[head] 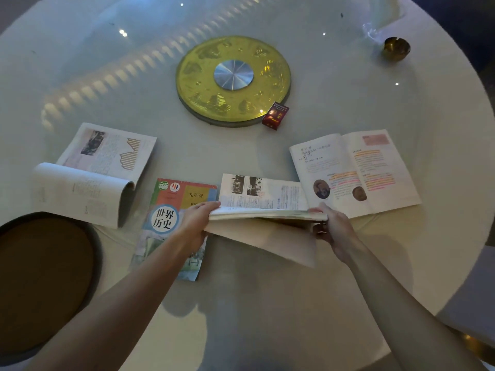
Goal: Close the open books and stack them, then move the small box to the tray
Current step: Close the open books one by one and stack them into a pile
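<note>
Round tray (pixel 16 352) holds nothing; both hands' fingers (pixel 207 206) grip the lifted book (pixel 263 195).

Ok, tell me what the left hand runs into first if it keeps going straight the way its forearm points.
Likely the book it already grips; the left hand points up and right, across those pages toward the highlighted open book. Depth is unclear.

Left hand (pixel 197 219), right hand (pixel 333 227) gripping.
</note>
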`<action>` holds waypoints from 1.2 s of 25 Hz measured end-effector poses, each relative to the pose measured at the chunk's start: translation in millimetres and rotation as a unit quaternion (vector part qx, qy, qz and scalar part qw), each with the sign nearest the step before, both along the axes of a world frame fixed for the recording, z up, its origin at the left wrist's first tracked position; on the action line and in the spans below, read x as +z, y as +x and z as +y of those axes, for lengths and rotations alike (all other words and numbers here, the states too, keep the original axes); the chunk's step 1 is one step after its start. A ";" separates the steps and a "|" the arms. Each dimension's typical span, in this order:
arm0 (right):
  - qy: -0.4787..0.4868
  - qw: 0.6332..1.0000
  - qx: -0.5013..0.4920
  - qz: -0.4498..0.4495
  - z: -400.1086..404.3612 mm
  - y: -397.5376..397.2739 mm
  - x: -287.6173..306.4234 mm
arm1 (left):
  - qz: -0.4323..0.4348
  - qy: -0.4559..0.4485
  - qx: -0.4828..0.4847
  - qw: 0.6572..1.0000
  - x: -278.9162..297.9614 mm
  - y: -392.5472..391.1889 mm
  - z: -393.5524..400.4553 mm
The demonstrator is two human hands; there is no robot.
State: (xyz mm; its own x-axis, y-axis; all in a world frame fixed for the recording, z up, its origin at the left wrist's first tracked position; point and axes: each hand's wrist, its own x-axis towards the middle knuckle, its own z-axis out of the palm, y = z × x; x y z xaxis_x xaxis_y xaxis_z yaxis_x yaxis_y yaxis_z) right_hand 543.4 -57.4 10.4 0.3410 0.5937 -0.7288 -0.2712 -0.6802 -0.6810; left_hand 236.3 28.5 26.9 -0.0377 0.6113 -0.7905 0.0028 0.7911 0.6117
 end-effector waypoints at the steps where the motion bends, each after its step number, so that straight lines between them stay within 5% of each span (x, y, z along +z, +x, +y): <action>1: -0.009 1.000 0.012 -0.017 9.0 2.0 -3.6 | -0.026 -0.013 0.033 0.999 -0.6 3.1 4.3; 4: -0.030 0.998 0.025 -0.048 37.7 9.1 -12.8 | -0.117 -0.040 0.107 0.987 -7.5 12.3 13.0; 6: -0.023 0.998 0.032 -0.051 55.5 13.1 -16.0 | -0.112 -0.051 0.124 0.985 -16.5 16.5 16.2; 8: -0.012 0.984 0.097 -0.146 72.8 17.1 -22.3 | -0.058 -0.057 0.105 0.991 -22.8 22.8 10.8; 11: 0.024 0.890 0.256 -0.376 96.9 10.4 -27.1 | 0.017 -0.082 0.087 0.993 -34.6 40.0 -18.3; 15: 0.076 0.751 0.489 -0.436 117.7 -22.8 -33.0 | 0.020 -0.141 0.144 0.979 -39.0 73.5 -55.1; 19: 0.038 0.676 0.526 -0.515 119.7 -38.3 -40.1 | -0.025 -0.156 0.212 0.965 -29.0 89.9 -55.9; 24: -0.007 0.690 0.522 -0.501 108.8 -37.0 -38.3 | -0.008 -0.146 0.221 0.964 -34.8 85.9 -53.8; 30: 0.011 0.820 0.417 -0.392 76.1 -41.7 -31.1 | -0.034 0.002 0.170 0.985 -20.0 80.0 -50.0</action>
State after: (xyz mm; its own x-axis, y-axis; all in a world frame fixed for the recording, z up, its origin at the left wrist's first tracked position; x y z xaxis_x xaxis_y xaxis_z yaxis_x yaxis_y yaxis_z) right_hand 501.7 18.8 -20.8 0.1687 0.8686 -0.4659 0.8097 -0.3917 -0.4370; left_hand 316.2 -21.6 6.9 -0.1878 0.5751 -0.7962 -0.3038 0.7369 0.6039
